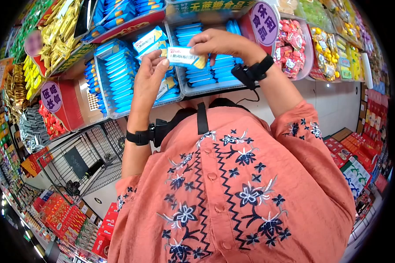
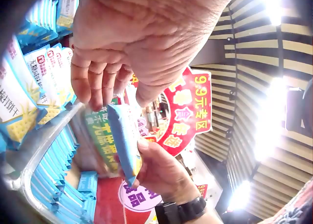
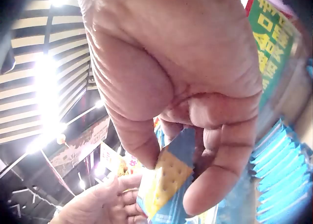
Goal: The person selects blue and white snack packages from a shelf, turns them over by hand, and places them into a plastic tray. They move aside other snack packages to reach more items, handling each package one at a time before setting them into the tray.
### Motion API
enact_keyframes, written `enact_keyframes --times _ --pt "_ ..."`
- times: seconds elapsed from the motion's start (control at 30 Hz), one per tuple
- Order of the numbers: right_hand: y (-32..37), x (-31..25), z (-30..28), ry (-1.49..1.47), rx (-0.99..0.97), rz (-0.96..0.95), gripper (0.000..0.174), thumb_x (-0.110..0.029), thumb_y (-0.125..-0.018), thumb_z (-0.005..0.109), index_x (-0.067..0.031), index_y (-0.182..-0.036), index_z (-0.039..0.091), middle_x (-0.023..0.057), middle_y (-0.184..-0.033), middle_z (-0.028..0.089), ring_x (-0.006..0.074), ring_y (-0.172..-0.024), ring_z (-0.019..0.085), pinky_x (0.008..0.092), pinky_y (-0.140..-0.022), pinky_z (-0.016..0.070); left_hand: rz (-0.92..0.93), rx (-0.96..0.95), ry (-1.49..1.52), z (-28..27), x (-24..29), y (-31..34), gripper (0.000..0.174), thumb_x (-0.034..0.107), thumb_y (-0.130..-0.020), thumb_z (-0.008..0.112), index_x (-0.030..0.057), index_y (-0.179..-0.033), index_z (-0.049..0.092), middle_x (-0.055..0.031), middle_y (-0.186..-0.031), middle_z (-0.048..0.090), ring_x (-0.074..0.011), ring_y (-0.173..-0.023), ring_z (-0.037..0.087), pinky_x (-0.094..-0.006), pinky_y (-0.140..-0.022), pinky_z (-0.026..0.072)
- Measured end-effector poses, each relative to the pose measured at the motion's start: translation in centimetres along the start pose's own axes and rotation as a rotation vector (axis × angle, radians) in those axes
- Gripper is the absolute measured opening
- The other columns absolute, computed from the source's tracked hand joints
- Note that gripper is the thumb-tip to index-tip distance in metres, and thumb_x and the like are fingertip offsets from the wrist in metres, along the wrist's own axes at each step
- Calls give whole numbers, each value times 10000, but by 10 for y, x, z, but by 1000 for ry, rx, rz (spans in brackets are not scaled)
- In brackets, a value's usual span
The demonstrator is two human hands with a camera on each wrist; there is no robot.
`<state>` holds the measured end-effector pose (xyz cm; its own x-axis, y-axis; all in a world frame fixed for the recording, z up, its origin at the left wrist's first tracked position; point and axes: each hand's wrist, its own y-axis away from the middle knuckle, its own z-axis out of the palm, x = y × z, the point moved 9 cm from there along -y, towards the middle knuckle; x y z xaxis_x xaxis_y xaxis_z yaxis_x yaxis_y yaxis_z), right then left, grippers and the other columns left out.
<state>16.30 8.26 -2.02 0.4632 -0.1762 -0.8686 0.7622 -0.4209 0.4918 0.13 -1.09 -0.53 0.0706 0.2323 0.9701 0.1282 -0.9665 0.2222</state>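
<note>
My right hand [image 1: 226, 44] pinches a small blue-and-white packet of soda crackers [image 1: 184, 58] between thumb and fingers. On its wrapper a yellow cracker picture [image 3: 168, 182] shows in the right wrist view. At the packet's other end is my left hand [image 1: 149, 76], its fingers loosely bent and the thumb apart from them. In the left wrist view, the left fingertips [image 2: 98, 104] are right at the packet's upper end. Below the hands, clear plastic bins [image 1: 182, 90] hold rows of blue cracker packets [image 1: 118, 74], with several white-fronted packets [image 1: 150, 41] lying on top.
Purple round signs [image 1: 264, 23] mark the shelf front. Red candy bags [image 1: 289, 48] lie to the right, gold-wrapped sweets [image 1: 63, 33] to the left. A wire shopping cart [image 1: 90, 153] stands at the lower left. Red boxes [image 1: 353, 147] are stacked at the right.
</note>
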Motion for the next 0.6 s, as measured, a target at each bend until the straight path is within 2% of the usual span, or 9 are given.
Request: enact_keyframes --times 0.1,0.17,0.23,0.43,0.5,0.6 --pt "-13 1 27 3 -70 -12 379 -341 -908 637 -40 -1136 669 41 -873 673 114 -755 641 272 -586 536 -83 -60 -30 1 -9 4 421 275 -983 620 18 -1306 532 -50 -1071 632 -98 -922 583 -243 -761 467" --pt "-20 2 36 10 -61 -37 369 -326 -898 627 -29 -1112 671 56 -908 685 161 -771 670 306 -594 576 -154 -84 -25 -5 -19 7 413 273 -977 628 24 -1293 535 -36 -1029 623 -87 -891 571 -234 -728 465" --pt "-23 5 31 -32 -12 -32 371 -326 -910 624 -35 -1135 666 54 -928 679 152 -801 666 297 -622 563 -209 -78 22 -12 -32 10 395 272 -973 634 29 -1272 543 -22 -987 616 -79 -866 566 -226 -694 462" --pt "-19 56 -47 88 280 14 342 -292 -900 661 -29 -1120 653 54 -948 679 154 -857 679 300 -664 561 -199 162 45 -57 -61 23 345 210 -964 655 27 -1235 546 -30 -934 642 -52 -816 558 -196 -632 429" --pt "-15 73 -70 279 337 20 340 -264 -880 685 -23 -1118 650 78 -936 690 185 -855 676 330 -702 558 -174 181 -86 -66 -69 25 379 235 -946 679 5 -1226 568 -52 -971 638 -84 -845 567 -229 -696 466" --pt "-16 102 -83 665 358 40 406 -233 -840 717 -18 -1172 623 151 -1032 689 274 -945 673 388 -806 547 -102 220 -341 -76 -73 28 432 261 -929 696 -13 -1241 579 -93 -1057 629 -132 -945 583 -263 -790 486"
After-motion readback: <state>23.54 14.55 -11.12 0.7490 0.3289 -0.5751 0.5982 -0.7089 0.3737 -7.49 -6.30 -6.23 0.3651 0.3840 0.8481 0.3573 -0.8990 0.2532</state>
